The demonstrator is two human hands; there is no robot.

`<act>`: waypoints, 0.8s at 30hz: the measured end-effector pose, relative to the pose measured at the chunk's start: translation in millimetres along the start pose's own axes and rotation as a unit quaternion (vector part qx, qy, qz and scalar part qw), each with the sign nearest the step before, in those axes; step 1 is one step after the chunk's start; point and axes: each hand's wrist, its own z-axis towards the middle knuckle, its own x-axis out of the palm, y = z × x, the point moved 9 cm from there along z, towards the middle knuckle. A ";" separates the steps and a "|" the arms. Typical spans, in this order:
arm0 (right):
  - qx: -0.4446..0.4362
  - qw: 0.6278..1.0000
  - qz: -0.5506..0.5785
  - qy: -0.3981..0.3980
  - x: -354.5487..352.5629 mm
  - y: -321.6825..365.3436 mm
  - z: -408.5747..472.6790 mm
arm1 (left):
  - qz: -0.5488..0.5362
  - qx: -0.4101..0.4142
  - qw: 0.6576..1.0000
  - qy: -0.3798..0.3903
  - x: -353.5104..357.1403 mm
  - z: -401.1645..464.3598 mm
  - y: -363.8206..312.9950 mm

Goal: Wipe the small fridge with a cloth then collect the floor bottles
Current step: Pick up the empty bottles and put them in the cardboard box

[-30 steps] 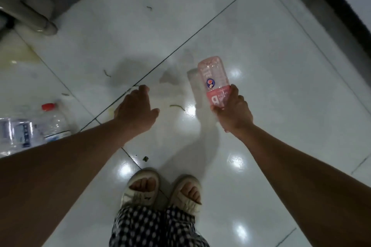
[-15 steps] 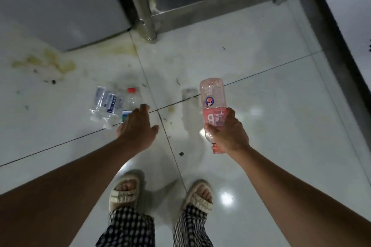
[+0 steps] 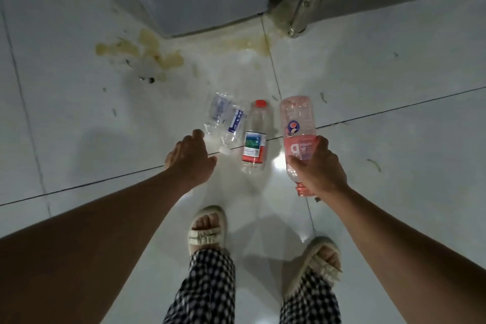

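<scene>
The floor (image 3: 368,81) is made of shiny white tiles, smooth and glossy, with bright spots of light on them. The pink bottle (image 3: 297,123) is see-through plastic with a pink label. The red-cap bottle (image 3: 256,137) is clear plastic with a glossy label. The crushed bottle (image 3: 226,121) is thin, crinkled clear plastic. The metal leg (image 3: 305,5) looks smooth and shiny. The trousers (image 3: 210,287) are soft checked cloth.

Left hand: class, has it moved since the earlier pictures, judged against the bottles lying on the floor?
Yes. The left hand has closed in on the crumpled clear bottle; its fingertips now reach that bottle's near end, beside the red-capped bottle.
</scene>
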 end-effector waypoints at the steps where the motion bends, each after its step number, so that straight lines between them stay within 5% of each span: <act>1: 0.002 1.000 -0.002 0.001 8.6 7.5 2.2 | 0.001 -0.006 1.000 0.005 0.8 8.4 12.3; 9: -0.011 1.000 -0.006 -0.025 63.4 32.9 52.3 | -0.018 -0.023 1.000 0.006 40.3 89.4 52.7; 24: -0.026 0.995 0.059 -0.074 102.6 19.2 121.0 | -0.107 -0.023 0.992 -0.068 93.3 193.8 28.0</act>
